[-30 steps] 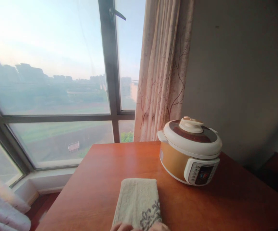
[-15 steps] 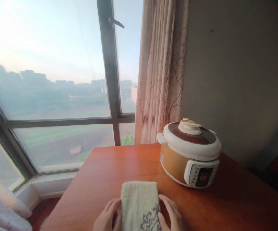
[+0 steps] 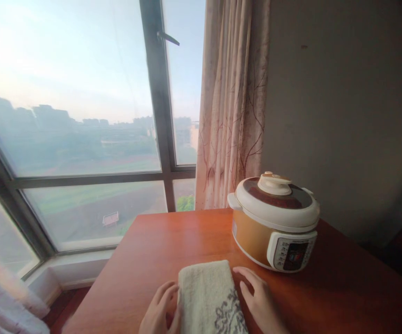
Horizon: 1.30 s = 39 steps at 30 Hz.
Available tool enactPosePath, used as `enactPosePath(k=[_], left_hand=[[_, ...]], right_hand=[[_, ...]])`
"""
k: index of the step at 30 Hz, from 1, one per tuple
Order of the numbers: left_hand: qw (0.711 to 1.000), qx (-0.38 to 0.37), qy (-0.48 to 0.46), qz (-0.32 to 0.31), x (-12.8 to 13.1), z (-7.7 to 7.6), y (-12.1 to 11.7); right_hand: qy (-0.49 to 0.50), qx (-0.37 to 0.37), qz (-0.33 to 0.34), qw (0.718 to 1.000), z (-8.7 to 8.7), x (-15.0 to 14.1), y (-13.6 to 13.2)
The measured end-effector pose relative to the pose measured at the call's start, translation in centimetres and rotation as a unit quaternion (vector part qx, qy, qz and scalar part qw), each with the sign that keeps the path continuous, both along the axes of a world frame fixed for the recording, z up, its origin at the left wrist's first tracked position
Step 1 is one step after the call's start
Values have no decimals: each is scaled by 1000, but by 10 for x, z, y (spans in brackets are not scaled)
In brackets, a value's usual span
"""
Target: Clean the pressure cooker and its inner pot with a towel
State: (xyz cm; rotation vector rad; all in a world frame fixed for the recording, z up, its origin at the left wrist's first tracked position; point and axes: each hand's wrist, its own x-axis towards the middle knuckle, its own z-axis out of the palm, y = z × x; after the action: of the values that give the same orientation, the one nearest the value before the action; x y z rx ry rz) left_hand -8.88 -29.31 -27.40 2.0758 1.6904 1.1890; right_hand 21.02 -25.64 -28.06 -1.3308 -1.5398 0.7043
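A folded pale towel (image 3: 206, 290) with a dark floral pattern at its lower right lies on the table in front of me, its near end cut off by the frame. My left hand (image 3: 162, 306) is at the towel's left edge, fingers curved with a gap to the thumb, fingertips at the cloth. On the other side, my right hand (image 3: 258, 297) is a little off the towel's right edge, with its fingers and thumb apart and nothing in it.
A white and gold electric pressure cooker (image 3: 273, 222) stands to the right on the reddish-brown table (image 3: 173, 236), its lid on. Behind the table are a large window (image 3: 82, 88) and a patterned curtain (image 3: 233, 106); a grey wall is at right.
My right hand has come away from the towel, moving right and forward. The towel has turned slightly, its near end shifting right. My left hand stays by the left edge.
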Motion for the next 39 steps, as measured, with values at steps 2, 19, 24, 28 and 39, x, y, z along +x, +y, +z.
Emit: enactPosePath(k=[2,19,24,28,39], left_hand=[[999,-6,-15,42,-1,8,8],[983,-111,-144,1,10,20,51],[972,-106,-204,42,4,16,47],[972,-109,-207,36,4,14,42],[993,-57,-99,35,12,15,34]], right_hand=[[75,-28,1,997,6,-2,10],[131,-46,-15,990,-13,2,15],[107,-31,2,994,-13,0,15],[83,-23,1,996,-12,0,13],[68,-10,-7,998,-9,-1,13]])
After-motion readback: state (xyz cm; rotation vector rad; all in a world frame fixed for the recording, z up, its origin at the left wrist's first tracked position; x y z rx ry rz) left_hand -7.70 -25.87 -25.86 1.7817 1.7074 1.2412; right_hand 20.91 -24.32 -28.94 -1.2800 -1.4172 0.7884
